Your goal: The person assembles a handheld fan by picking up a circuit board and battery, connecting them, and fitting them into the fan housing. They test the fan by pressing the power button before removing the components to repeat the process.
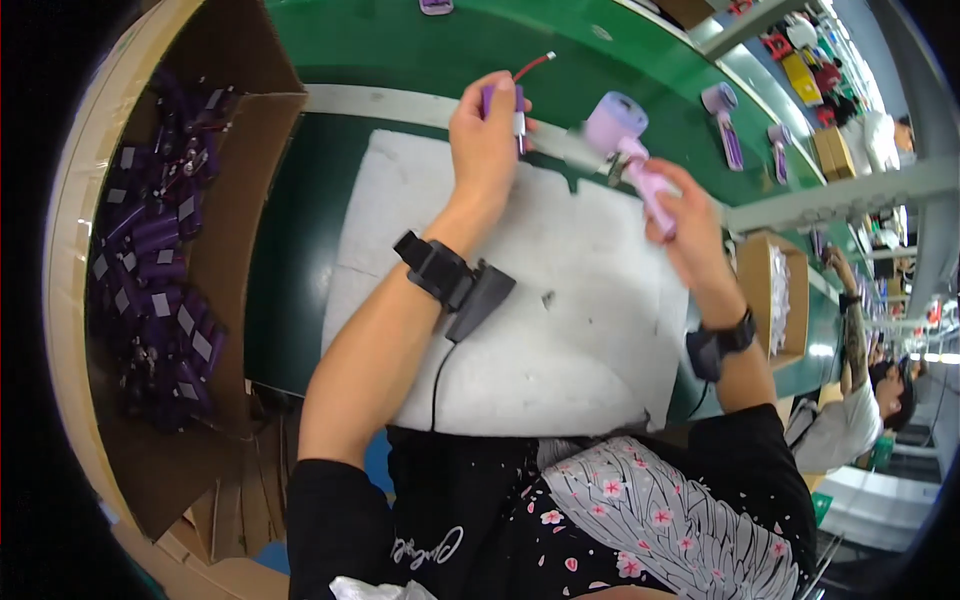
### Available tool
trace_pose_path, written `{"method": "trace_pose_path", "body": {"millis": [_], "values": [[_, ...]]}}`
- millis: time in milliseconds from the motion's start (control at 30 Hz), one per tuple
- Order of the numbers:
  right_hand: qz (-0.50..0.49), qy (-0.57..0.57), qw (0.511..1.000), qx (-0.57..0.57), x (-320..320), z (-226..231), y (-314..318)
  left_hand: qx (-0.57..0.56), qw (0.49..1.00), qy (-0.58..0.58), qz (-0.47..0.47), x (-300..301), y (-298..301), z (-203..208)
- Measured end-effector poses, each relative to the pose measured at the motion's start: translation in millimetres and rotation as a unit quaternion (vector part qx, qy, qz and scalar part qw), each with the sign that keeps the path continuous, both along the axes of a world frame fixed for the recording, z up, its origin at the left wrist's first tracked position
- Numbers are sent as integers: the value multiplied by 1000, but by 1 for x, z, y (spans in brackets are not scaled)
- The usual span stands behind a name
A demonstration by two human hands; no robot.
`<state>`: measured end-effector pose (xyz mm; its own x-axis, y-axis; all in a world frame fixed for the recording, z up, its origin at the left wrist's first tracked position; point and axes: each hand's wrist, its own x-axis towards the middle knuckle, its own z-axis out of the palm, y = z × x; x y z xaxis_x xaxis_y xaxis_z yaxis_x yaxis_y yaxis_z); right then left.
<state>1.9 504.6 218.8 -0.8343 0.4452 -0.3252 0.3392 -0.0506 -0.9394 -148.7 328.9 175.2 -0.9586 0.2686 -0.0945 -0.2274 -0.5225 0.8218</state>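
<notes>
My left hand [485,140] is closed round a purple battery [518,118] above the far edge of a white foam mat [480,370]. From its top sticks a red wire [535,65] ending in a small white connector. My right hand [690,215] grips the pink handle of a lilac device [614,122] with a round head, shaped like a small hair dryer. Its head points up and away, over the pale rail beyond the mat. A smeared pale shape beside the head is too blurred to name. Both wrists wear black straps with black cabled units.
A cardboard box [275,130] on the left holds several purple wired batteries [155,235]. Similar lilac devices [728,130] lie on the green conveyor [390,45] beyond the rail. Right of the mat stands a carton [795,335] with white-wrapped things. A co-worker [855,430] sits further right.
</notes>
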Motion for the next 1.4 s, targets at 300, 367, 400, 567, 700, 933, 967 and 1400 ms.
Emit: {"method": "trace_pose_path", "body": {"millis": [300, 367, 400, 567, 700, 933, 967, 1400], "values": [[188, -45, 953, 235, 84, -1, -68, 63, 986, 86, -129, 8, 0, 16], [148, 15, 947, 284, 71, 6, -61, -1, 971, 161, -175, 24, -8, 28], [128, 43, 941, 311, 64, 9, -56, -29, 960, 197, -196, 32, -11, 35], [2, 329, 942, 62, 25, -3, -60, -193, 842, 483, -143, 90, -8, 52], [22, 227, 967, 111, 31, -15, -39, -332, 759, 543, -135, 90, -30, 43], [132, 174, 926, 306, 40, -33, -36, -398, 750, 324, -416, 64, -31, 29], [132, 205, 910, 336, 40, -36, -36, -384, 761, 309, -421, 62, -30, 26], [135, 304, 819, 467, 33, -32, -47, -291, 809, 342, -380, 57, -37, 17]]}}
